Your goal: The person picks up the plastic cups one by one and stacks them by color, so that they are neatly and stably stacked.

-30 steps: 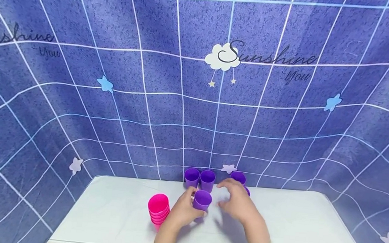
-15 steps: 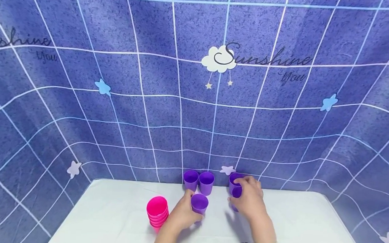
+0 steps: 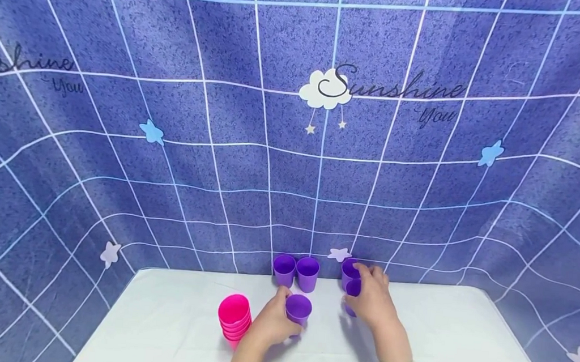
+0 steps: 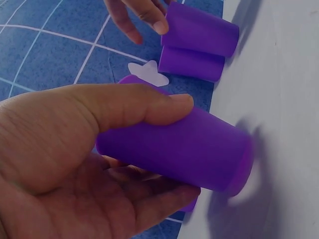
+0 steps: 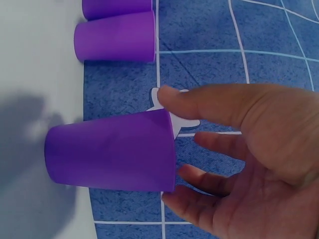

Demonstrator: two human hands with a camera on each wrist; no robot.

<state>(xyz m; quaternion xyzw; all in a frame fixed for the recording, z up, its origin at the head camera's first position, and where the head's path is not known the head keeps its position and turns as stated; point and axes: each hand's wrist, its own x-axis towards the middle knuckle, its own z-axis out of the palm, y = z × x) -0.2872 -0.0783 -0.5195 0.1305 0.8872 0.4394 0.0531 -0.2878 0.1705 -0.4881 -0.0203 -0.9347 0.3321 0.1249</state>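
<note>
My left hand grips an upright purple plastic cup round its side. In the left wrist view the thumb lies across that cup, and its base is close over the white tabletop. On the right, my right hand is at the rim of another purple cup. The right wrist view shows the thumb just above this cup's rim and loosely bent fingers at its lower edge. A further purple cup stands right behind it, partly hidden by my fingers.
Two purple cups stand side by side at the back of the white table. Left of my left forearm is a stack of nested pink cups. A blue gridded cloth hangs behind the table.
My right hand has moved forward to the front right purple cup and then stayed there. My left hand keeps its cup, which has come slightly nearer to me.
</note>
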